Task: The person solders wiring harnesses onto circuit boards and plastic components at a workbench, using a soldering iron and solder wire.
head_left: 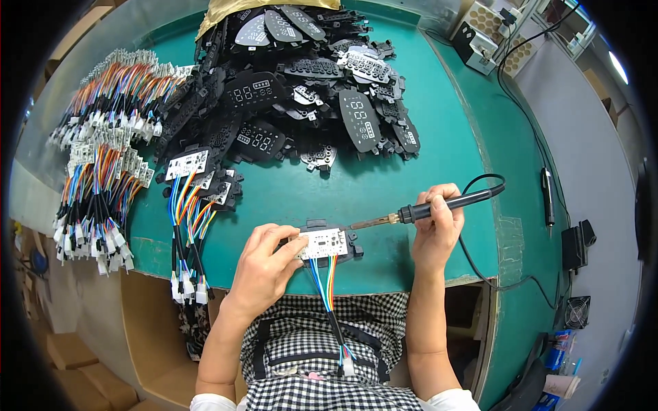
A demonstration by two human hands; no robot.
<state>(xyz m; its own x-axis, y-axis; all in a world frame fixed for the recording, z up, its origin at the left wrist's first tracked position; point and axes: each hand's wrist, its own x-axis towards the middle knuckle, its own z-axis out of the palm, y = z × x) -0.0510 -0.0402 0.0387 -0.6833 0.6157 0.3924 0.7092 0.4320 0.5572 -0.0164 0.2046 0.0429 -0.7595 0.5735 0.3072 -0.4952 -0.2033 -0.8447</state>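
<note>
My left hand (262, 267) is closed on the left end of a white circuit board (323, 244), pressing it onto a black plastic housing (354, 251) at the table's front edge. Colored wires (329, 284) run from the board down over my checkered apron to a white plug (348, 367). In my right hand (439, 229) is a soldering iron (449, 204), gripped like a pen by its black handle. Its metal tip points left and lies at the board's upper right corner; whether it touches cannot be told.
Black display panels (253, 92) are heaped at the back of the green table (439, 164). Bundles of wired boards (103, 185) lie at the left, nearer several wired panels (188, 164). The iron's cord (473, 264) loops at the right, near a black pen-like tool (547, 195) and small fan (577, 312).
</note>
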